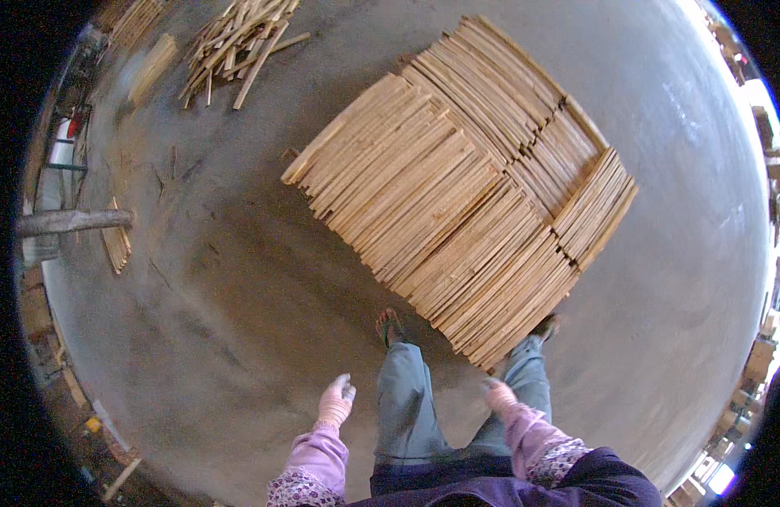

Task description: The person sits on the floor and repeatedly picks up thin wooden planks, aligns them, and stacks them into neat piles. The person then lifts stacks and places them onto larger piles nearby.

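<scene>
A broad stack of thin wooden strips (424, 211) lies on the floor ahead of me, in side-by-side rows set at differing angles. My left hand (336, 400), in a pinkish glove with grey fingertips, hangs over the floor to the left of my legs. Its fingers are loosely bent and apart, and nothing shows in them. My right hand (498, 395), in a like glove, is just short of the stack's near corner, in front of my right leg. Its fingers are blurred and partly hidden, so their grip does not show.
A loose heap of wooden sticks (238, 46) lies at the far left, near a pale bundle of wood (153, 68). A post (73, 221) juts in at the left, with some short strips (117, 245) beside it. My sandalled left foot (390, 328) stands close to the stack.
</scene>
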Demonstrator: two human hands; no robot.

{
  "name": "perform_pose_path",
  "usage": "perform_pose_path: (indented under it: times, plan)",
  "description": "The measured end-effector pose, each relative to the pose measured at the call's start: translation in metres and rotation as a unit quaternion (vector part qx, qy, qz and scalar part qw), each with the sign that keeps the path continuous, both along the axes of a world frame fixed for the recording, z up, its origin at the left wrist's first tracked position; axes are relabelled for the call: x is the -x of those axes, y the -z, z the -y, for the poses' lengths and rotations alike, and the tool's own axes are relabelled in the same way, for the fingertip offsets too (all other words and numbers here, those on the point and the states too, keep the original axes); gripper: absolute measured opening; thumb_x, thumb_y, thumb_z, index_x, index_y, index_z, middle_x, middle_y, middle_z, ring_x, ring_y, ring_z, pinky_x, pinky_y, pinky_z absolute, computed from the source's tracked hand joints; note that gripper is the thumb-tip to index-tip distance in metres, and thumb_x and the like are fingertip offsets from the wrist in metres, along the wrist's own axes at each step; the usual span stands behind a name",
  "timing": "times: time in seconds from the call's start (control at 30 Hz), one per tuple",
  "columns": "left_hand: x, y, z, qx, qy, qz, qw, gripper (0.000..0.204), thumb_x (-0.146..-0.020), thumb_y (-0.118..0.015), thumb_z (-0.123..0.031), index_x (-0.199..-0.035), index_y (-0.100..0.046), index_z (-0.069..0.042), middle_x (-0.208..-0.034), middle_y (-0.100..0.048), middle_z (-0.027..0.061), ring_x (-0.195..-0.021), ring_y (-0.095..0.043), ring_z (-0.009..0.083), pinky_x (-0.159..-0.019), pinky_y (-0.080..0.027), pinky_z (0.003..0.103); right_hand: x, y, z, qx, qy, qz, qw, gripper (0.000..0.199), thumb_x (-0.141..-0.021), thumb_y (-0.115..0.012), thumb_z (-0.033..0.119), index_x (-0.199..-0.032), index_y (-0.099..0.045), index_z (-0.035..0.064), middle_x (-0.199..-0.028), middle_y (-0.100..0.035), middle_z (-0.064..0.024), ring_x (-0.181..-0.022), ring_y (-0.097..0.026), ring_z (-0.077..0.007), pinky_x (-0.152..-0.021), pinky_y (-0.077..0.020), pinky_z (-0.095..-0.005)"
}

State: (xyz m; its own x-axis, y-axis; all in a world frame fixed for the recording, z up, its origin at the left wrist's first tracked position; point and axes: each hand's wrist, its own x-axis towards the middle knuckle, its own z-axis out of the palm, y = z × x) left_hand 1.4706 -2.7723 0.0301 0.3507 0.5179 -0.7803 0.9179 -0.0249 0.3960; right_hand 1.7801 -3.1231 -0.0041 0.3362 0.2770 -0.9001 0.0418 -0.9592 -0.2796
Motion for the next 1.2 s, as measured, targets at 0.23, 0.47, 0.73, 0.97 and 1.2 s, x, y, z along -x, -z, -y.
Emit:
perform_pose_path:
  times: [0.23, 0.47, 0.73, 0.97, 1.2]
  plan:
    - [0.120, -0.101, 0.004, -0.029, -0.061, 0.004, 0.998, 0.041, -0.089, -0.066, -0.025, -0.126, -0.061, -0.008, -0.118, -0.067, 0.0191, -0.108, -0.065, 0.0343, -0.094, -0.050, 0.037, 0.056, -0.173, -0.193, -0.138, -0.022, -0.024, 0.990, 0.042, -0.094, -0.061, 0.030, -0.130, -0.059, 0.0089, -0.116, -0.068, -0.0132, -0.110, -0.063, -0.0271, -0.097, -0.0471, -0.0342]
    - [0.274, -0.097, 0.074, 0.047, -0.006, -0.049, 0.998, 0.040, -0.090, -0.060, -0.029, -0.124, -0.062, -0.007, -0.115, -0.067, 0.0196, -0.110, -0.062, 0.0365, -0.092, -0.050, 0.041, 0.071, -0.230, -0.140, -0.288, 0.199, 0.034, 0.936, 0.036, -0.095, -0.062, 0.019, -0.126, -0.061, 0.0017, -0.093, -0.065, -0.0021, -0.081, -0.058, -0.0128, -0.070, -0.0477, -0.0267]
    - [0.246, -0.167, 0.097, -0.004, 0.142, 0.066, 0.988, 0.045, -0.090, -0.065, -0.033, -0.126, -0.062, -0.006, -0.125, -0.064, 0.0201, -0.118, -0.060, 0.0343, -0.101, -0.047, 0.039, 0.229, -0.199, 0.278, 0.115, 0.125, 0.199, 0.965, 0.041, -0.092, -0.061, 0.032, -0.124, -0.063, 0.0057, -0.122, -0.066, -0.0121, -0.114, -0.062, -0.0263, -0.099, -0.0476, -0.0345]
    - [0.251, -0.258, 0.069, 0.010, 0.127, 0.042, 0.991, 0.044, -0.093, -0.066, -0.019, -0.132, -0.057, -0.001, -0.125, -0.066, 0.0148, -0.112, -0.062, 0.0227, -0.100, -0.046, 0.032, 0.391, -0.267, 0.437, 0.212, 0.401, 0.105, 0.885, 0.035, -0.095, -0.056, 0.033, -0.123, -0.062, 0.0136, -0.104, -0.071, -0.0138, -0.095, -0.069, -0.0275, -0.084, -0.0544, -0.0356]
    - [0.369, -0.305, -0.061, -0.024, 0.151, 0.172, 0.973, 0.042, -0.093, -0.065, -0.021, -0.132, -0.058, -0.006, -0.123, -0.067, 0.0157, -0.113, -0.063, 0.0238, -0.100, -0.046, 0.034, 0.450, -0.267, 0.271, 0.197, 0.259, 0.161, 0.932, 0.029, -0.096, -0.053, 0.028, -0.114, -0.067, 0.0105, -0.103, -0.071, -0.0117, -0.098, -0.068, -0.0296, -0.088, -0.0528, -0.0399]
